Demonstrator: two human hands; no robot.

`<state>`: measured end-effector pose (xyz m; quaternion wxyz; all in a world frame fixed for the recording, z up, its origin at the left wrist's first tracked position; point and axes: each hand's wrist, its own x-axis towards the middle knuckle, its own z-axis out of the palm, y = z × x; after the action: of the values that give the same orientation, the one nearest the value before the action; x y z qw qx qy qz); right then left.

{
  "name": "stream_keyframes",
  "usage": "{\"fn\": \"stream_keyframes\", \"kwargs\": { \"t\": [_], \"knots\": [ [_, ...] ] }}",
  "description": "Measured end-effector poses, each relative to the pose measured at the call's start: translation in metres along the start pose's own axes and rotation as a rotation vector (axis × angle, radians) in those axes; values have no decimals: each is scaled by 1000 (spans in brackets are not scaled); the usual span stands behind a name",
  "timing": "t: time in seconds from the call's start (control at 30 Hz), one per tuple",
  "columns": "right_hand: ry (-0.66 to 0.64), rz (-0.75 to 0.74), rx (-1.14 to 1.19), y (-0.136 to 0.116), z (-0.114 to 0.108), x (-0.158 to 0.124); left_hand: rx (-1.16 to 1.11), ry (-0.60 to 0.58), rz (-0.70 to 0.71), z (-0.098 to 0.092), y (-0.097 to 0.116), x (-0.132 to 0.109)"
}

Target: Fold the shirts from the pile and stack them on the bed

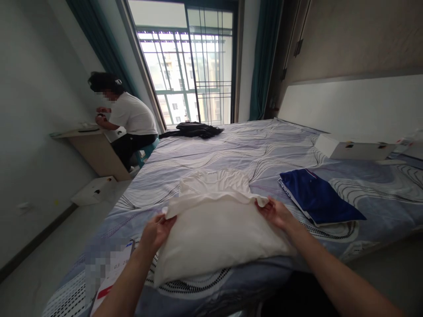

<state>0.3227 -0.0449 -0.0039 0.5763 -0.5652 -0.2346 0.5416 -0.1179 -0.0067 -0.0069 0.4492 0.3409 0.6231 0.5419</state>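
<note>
A plump white pillow lies on the bed near its front edge. Over its far side lies a thin white cloth, gathered and wrinkled at the back; whether it is a pillowcase or a garment I cannot tell. My left hand pinches the left end of the cloth's edge, by the pillow's upper left corner. At the opposite end, my right hand grips the same edge between thumb and fingers. The edge stretches between both hands across the pillow. Right of my right hand lies a folded blue cloth.
Patterned grey-blue sheet covers the bed. A white box stands by the headboard, and a black bundle lies at the far edge. A printed paper item is beside my left forearm. Another person sits at a small desk.
</note>
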Motion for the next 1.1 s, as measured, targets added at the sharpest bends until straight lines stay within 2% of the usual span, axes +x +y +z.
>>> {"fn": "stream_keyframes", "kwargs": {
  "t": [0.1,0.2,0.33,0.4,0.5,0.63,0.77,0.87,0.97,1.1],
  "knots": [
    [145,-30,-264,26,6,31,-100,73,-16,23,-22,8],
    [259,-143,-412,46,4,52,-58,147,68,22,-44,11],
    [401,-469,-953,50,6,83,524,204,257,11,-45,40],
    [393,-505,-1096,50,7,99,754,208,327,10,-38,61],
    [360,-480,-1028,52,5,119,836,128,324,12,-31,87],
    [339,-528,-900,53,-4,137,701,10,290,13,-35,103],
    [349,-579,-811,45,-11,151,491,46,286,11,-39,113],
    [344,-611,-791,37,-7,165,329,61,274,14,-35,128],
    [340,-642,-796,27,6,189,311,80,285,26,-23,153],
    [353,-661,-838,2,31,236,346,137,308,51,0,200]
  ]
}}
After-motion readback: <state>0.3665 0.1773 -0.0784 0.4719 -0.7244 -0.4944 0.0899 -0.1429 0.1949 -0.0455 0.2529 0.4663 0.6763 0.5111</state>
